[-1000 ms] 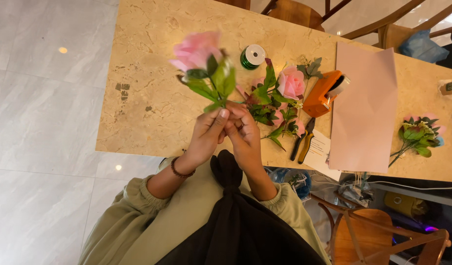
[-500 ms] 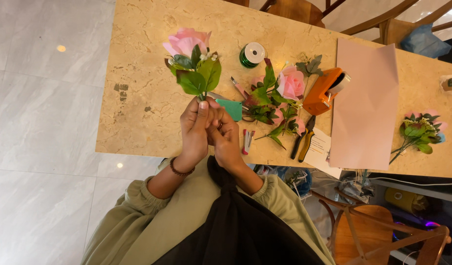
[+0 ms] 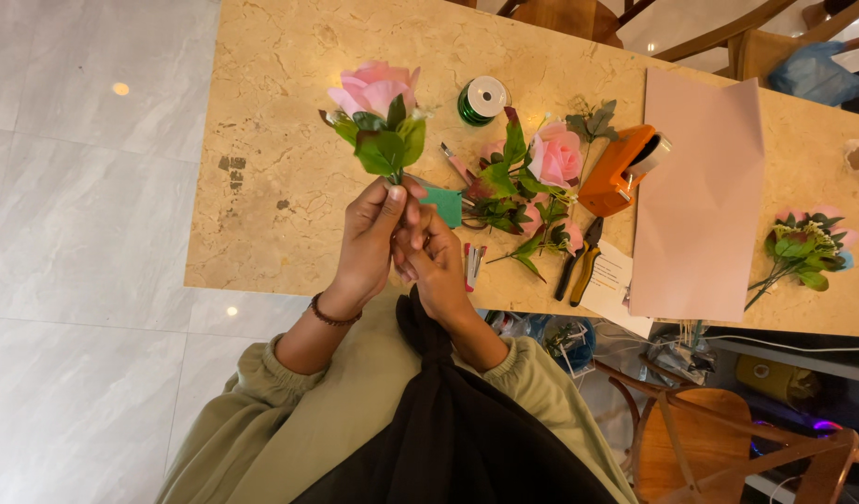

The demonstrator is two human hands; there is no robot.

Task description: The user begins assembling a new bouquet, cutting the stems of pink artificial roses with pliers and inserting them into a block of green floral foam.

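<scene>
The left hand (image 3: 364,245) pinches the stem of the pink artificial rose (image 3: 378,117), held upright above the table (image 3: 271,121). The right hand (image 3: 436,266), at 3 o'clock and touching, closes its fingers on the stem's lower end. Work appears partway: more loose flowers (image 3: 532,182) lie unassembled at 3 o'clock, beside the green ribbon spool (image 3: 482,99), orange tape dispenser (image 3: 621,170), pliers (image 3: 580,261) and pink paper sheet (image 3: 698,196).

Beige stone table (image 3: 261,140) — grey glossy tiled floor (image 3: 75,233).
</scene>
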